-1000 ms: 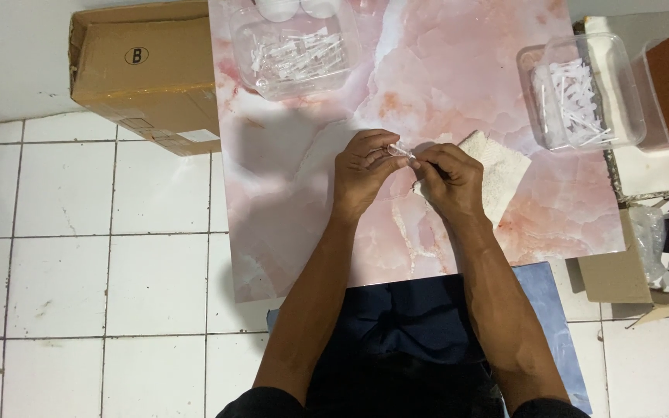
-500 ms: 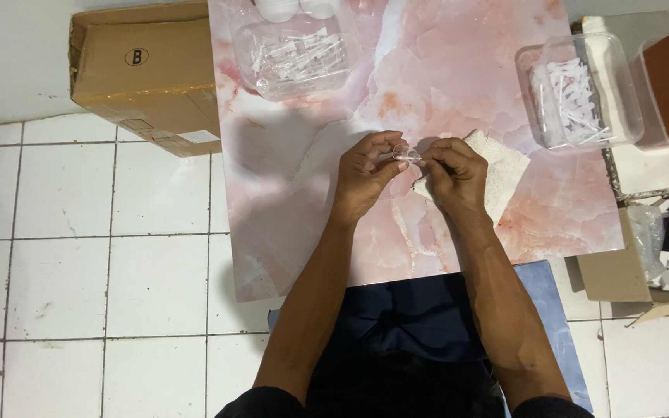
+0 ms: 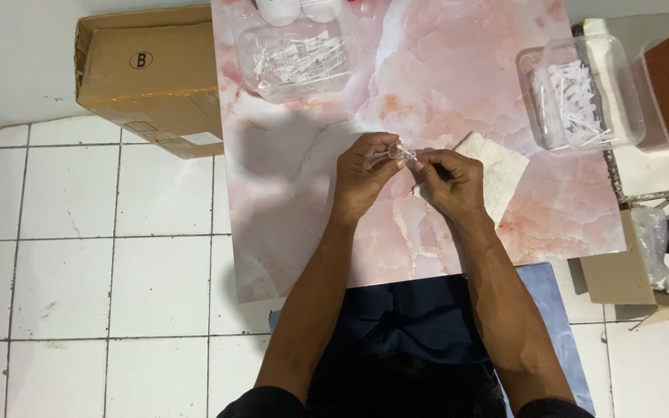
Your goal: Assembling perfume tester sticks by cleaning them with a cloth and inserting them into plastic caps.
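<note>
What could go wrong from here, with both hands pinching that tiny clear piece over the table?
1. The small clear piece is held only by the fingertips of the left hand and right hand; a slipped grip could drop it onto the busy pink marble table, where it may be hard to spot.
2. The right clear container overhangs the table edge; a bump might tip it.

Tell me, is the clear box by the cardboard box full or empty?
Partly full. The clear box has a loose layer of small white pieces on its bottom, well below the rim.
</note>
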